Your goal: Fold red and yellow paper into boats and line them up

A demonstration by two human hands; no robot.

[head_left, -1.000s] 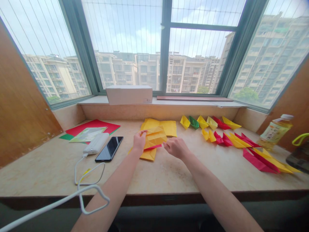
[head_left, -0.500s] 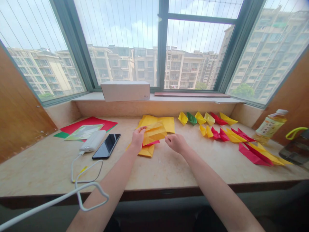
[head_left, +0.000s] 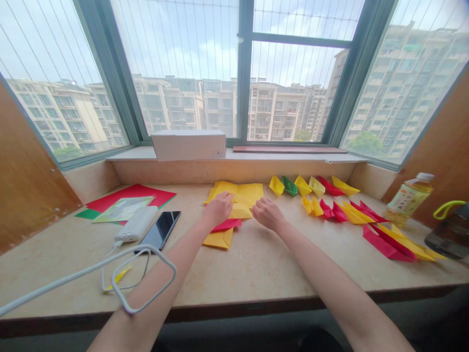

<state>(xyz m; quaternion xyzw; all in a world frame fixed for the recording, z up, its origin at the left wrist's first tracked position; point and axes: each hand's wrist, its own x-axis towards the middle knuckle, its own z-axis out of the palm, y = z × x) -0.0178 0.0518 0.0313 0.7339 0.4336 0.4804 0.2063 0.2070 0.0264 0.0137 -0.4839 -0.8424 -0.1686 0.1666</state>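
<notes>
Between my hands is a creased yellow sheet of paper (head_left: 241, 211), partly folded. My left hand (head_left: 220, 208) is closed on its left side and covers part of it. My right hand (head_left: 268, 214) has curled fingers pinching its right corner. Just behind lies a larger yellow paper (head_left: 251, 192) with a fold down its middle. Below my left hand, a red folded paper (head_left: 227, 225) rests on a yellow folded paper (head_left: 220, 239) on the stone counter (head_left: 267, 269).
Folded paper boats, including a green one (head_left: 289, 186) and a red one (head_left: 388, 243), stand in rows at right. Beyond them are a drink bottle (head_left: 410, 198) and a dark container (head_left: 449, 237). A phone (head_left: 161, 230), power bank (head_left: 137, 224), white cable (head_left: 73, 279) and red paper (head_left: 132, 195) lie left.
The yellow sheet, earlier raised and tilted between my hands, now lies lower and flatter. My left hand has shifted right over it. The camera view has tipped slightly up.
</notes>
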